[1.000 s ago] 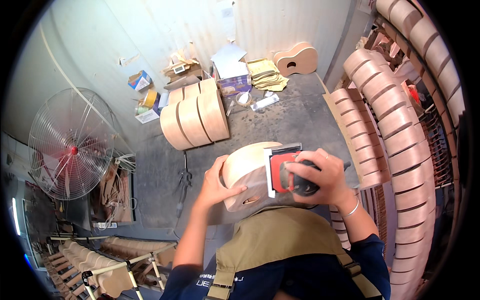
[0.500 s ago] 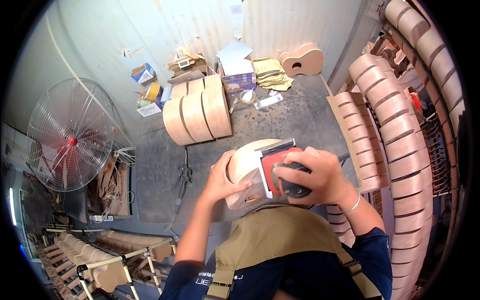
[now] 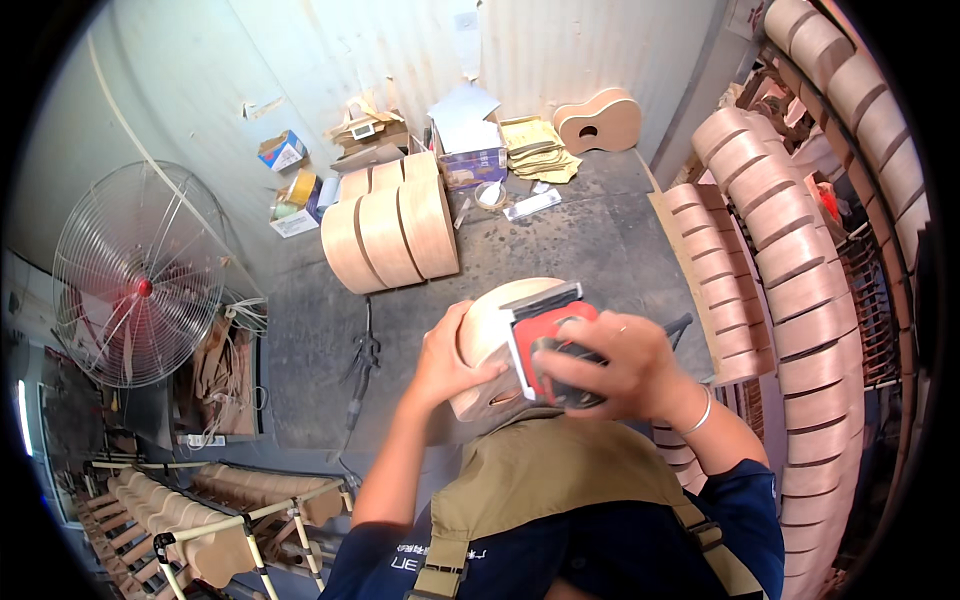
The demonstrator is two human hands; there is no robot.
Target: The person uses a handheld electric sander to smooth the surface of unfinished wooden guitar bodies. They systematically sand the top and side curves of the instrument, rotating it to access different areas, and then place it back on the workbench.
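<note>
A pale wooden guitar body (image 3: 487, 318) stands on edge at the near side of the dark bench, close against my apron. My left hand (image 3: 446, 354) grips its left end, with the thumb laid over the near face. My right hand (image 3: 632, 362) is wrapped round a red and black power sander (image 3: 557, 328), whose flat plate lies against the curved side of the body. Part of the body is hidden behind the sander. Some blur shows on the right fingers.
Several guitar bodies (image 3: 385, 240) stand in a row at the back left of the bench (image 3: 540, 240). Behind lie yellow sandpaper sheets (image 3: 540, 145), boxes and another guitar body (image 3: 600, 122). Racks of bodies (image 3: 800, 300) line the right; a large fan (image 3: 142, 285) stands left.
My right hand has slid the sander slightly to the left along the guitar body. My left hand keeps its grip in nearly the same place.
</note>
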